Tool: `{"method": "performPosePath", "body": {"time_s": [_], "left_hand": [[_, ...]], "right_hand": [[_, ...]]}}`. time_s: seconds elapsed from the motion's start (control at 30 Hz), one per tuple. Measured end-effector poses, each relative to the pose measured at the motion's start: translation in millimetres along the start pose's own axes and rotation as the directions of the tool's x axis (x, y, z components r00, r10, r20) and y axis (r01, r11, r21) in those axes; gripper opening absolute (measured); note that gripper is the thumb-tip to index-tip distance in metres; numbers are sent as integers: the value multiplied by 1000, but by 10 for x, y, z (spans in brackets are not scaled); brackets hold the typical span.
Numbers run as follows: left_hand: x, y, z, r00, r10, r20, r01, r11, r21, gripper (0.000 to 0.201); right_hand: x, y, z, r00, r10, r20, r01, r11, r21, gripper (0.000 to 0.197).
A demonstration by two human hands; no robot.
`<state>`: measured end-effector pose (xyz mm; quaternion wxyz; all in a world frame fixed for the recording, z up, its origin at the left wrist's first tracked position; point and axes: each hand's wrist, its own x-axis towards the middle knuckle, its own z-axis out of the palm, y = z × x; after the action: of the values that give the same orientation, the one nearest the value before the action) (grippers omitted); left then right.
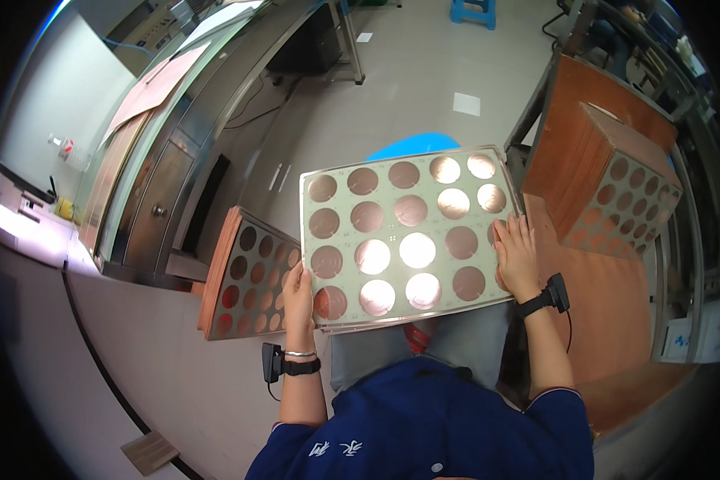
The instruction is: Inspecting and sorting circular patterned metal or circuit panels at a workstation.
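Above my lap is a rectangular pale-green circuit board panel (392,232) with rows of round copper discs, several of them shining with reflected light. My left hand (298,300) grips its left edge near the lower corner, the fingers partly hidden beneath. At the right edge, my right hand (518,258) holds the panel with its fingers lying over the rim and covering part of a disc. The edge looks layered at the bottom; I cannot tell whether more than one panel is held.
A stack of similar panels (252,280) leans at the left, near a metal-fronted workbench (164,192). Another stack (628,188) stands on a brown wooden rack (616,312) at the right. Part of a blue stool (416,145) shows behind the held panel, with another blue stool (474,12) farther off.
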<state>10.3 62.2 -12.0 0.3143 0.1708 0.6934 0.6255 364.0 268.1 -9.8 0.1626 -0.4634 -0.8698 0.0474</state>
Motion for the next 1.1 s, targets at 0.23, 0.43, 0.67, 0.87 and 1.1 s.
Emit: {"method": "performPosePath", "body": {"time_s": [0.23,0.43,0.67,0.87,1.1], "left_hand": [[159,-34,-98,994,-87,59,91,994,-59,33],[190,-39,-78,997,-20,76,11,992,123,30],[-39,343,142,994,104,-21,-72,806,588,31],[-135,421,175,961,200,-189,-206,978,-14,30],[-245,513,83,958,225,-178,-263,938,-228,27]], "right_hand": [[-15,-44,60,995,-6,-100,15,996,91,38],[-27,-104,53,995,-10,-99,14,999,44,38],[-23,-129,54,994,-15,-111,14,1000,-3,39],[18,-49,15,995,3,-98,11,990,142,41],[172,257,-274,893,447,55,-143,166,976,42]]}}
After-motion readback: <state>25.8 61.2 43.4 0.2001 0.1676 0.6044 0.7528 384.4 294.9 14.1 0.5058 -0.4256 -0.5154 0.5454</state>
